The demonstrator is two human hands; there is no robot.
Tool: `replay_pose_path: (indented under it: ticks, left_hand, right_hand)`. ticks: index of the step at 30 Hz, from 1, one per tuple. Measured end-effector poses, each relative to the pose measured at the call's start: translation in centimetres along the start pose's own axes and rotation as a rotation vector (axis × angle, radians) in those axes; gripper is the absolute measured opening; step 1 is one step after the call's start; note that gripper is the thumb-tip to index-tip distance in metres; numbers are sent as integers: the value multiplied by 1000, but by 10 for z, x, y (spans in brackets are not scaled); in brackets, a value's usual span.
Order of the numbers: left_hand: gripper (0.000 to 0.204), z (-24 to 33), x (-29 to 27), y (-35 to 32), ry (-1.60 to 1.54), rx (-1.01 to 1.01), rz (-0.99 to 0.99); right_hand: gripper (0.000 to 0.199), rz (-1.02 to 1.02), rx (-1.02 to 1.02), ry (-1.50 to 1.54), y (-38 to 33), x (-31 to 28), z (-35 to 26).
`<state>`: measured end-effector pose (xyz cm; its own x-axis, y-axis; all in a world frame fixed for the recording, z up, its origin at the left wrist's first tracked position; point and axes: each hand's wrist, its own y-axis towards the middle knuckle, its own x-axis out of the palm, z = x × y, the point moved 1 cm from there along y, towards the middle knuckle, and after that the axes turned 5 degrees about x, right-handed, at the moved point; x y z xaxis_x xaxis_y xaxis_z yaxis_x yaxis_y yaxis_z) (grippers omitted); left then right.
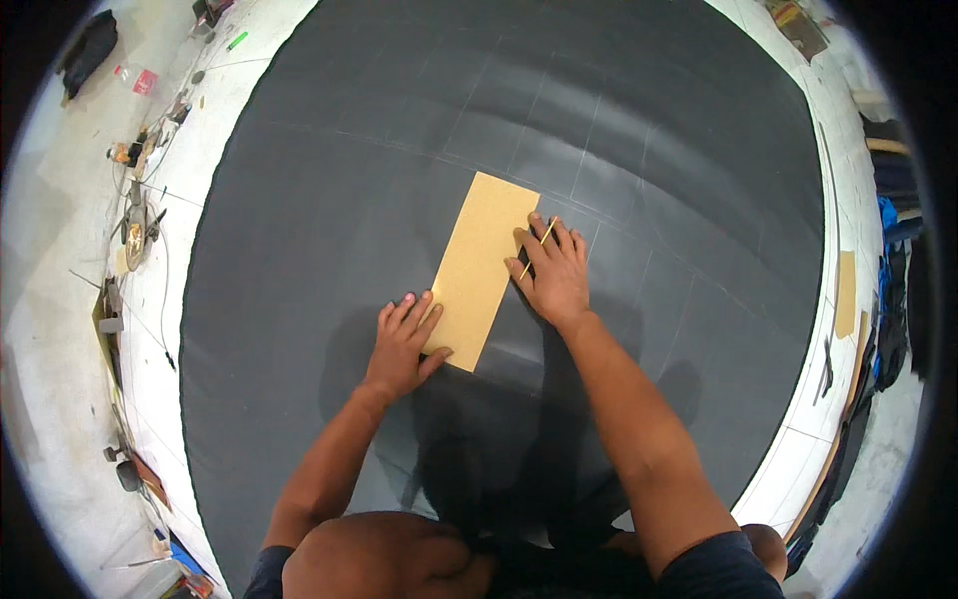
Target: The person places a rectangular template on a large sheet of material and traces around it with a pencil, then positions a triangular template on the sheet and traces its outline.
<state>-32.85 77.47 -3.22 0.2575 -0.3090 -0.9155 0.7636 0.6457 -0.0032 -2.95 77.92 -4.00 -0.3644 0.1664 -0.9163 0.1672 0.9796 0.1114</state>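
Note:
A rectangular tan cardboard piece (477, 272) lies slantwise on a large black sheet of material (289, 270). My left hand (401, 344) rests at its lower left edge, fingers spread, with the thumb and a fingertip on the board. At the upper right edge my right hand (555, 270) presses the board with its fingertips. Threaded between the fingers of that hand is a thin yellow stick (540, 248), perhaps a pen or pencil. Fine pale lines mark the black sheet beyond and to the right of the board, forming several rectangles alongside one another.
White tabletop borders the sheet. Along the left lie a green pen (237, 41), a metal tool (135, 235) and wires. Scissors (826, 367) and a tan strip (845, 295) lie on the right. A clear bottle (137, 80) is at far left.

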Motion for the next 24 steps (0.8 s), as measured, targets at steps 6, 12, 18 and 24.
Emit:
replay_pose_path:
  ticks: [6, 12, 18, 24]
  left_hand:
    - [70, 10, -12, 8, 13, -10, -18]
    - [64, 20, -35, 38, 105, 107, -101]
    - [57, 29, -27, 55, -70, 52, -235]
    - [58, 21, -36, 73, 3, 81, -385]
  right_hand:
    - [45, -7, -36, -77, 1, -4, -4]
    - [45, -85, -7, -64, 16, -8, -4]
    - [43, -51, -10, -109, 18, -6, -7]
    - [36, 37, 79, 149, 22, -31, -7]
